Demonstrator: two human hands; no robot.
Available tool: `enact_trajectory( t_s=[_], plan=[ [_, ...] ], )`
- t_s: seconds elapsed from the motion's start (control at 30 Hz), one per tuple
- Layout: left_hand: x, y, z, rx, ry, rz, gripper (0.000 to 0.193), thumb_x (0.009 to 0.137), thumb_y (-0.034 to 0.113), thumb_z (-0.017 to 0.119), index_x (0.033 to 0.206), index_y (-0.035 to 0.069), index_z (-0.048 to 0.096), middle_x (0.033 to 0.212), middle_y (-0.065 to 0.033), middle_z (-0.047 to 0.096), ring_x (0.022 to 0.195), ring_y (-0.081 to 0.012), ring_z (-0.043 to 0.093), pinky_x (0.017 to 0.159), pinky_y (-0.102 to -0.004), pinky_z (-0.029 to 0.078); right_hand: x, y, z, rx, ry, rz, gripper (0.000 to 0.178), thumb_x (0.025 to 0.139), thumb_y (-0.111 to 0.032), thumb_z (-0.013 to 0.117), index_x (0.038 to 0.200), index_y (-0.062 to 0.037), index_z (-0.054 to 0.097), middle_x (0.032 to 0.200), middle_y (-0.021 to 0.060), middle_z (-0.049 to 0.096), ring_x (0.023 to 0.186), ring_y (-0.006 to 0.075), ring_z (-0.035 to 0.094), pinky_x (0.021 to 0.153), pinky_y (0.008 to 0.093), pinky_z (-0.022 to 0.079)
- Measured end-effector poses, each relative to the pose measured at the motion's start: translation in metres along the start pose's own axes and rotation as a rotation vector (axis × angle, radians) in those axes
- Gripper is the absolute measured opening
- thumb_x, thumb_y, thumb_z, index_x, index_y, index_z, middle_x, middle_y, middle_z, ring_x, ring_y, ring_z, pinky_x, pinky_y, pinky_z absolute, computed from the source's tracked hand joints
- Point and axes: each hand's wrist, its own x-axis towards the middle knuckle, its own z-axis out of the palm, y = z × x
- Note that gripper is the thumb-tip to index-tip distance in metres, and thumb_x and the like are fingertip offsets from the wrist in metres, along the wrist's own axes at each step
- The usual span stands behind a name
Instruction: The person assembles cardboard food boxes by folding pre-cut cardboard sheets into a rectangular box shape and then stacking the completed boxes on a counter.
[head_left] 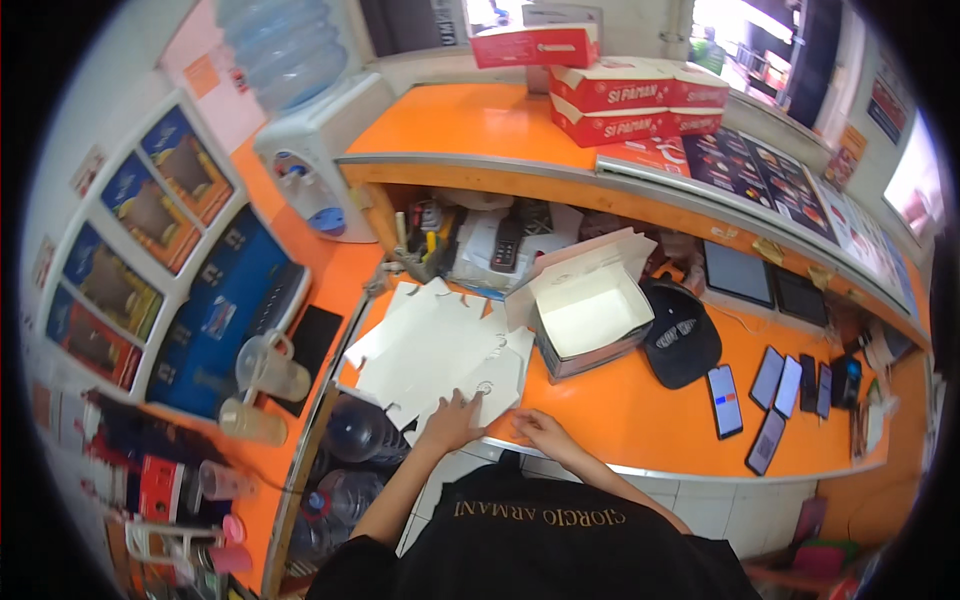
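Note:
Unfolded white cardboard box blanks [430, 350] with notched edges lie flat in a pile on the orange counter. Over their near edge, my left hand [453, 422] rests with its fingers spread on the top sheet. Just right of the pile, at the counter's front edge, my right hand [543, 432] holds nothing I can see, its fingers loosely bent and apart. Beyond it stands a folded cardboard box [592, 315], lid raised and white inside showing. A black cap [682, 335] leans against the box's right side.
Several phones [725, 400] lie on the right, below two tablets [740, 274]. Red and white boxes [640, 95] are stacked on the raised shelf [450, 125]. A water dispenser [320, 150] stands at the far left, with plastic jugs [270, 368] nearer and large bottles [355, 430] under the counter.

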Motion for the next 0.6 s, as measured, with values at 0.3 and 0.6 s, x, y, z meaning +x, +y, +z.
enact_trajectory(
  t_s=[0.3,0.6],
  plan=[
    [0.006,-0.016,-0.044,-0.528,0.15,0.461,0.053,0.096,0.031,0.046,0.141,0.005,0.034,0.135,-0.022,0.046,0.114,-0.0324,0.056,0.094,-0.0395,0.046,0.076,-0.094,0.053,-0.763,0.247,-0.253,0.052,0.09,-0.026,0.053,0.126,0.0109,0.041,0.099,0.0339,0.059,0.091,0.0396,0.063,0.067,0.0424,0.054],
    [-0.066,-0.139,-0.186,-2.244,0.502,0.286,0.087,0.085,0.075,0.031,0.141,0.008,0.03,0.124,-0.0145,0.054,0.105,-0.0253,0.061,0.07,-0.0454,0.056,0.008,-0.213,0.091,-1.197,-0.12,-1.083,0.052,0.077,-0.007,0.058,0.128,-0.0127,0.049,0.124,0.01,0.055,0.103,0.0334,0.057,0.086,0.0441,0.049]
  ],
)
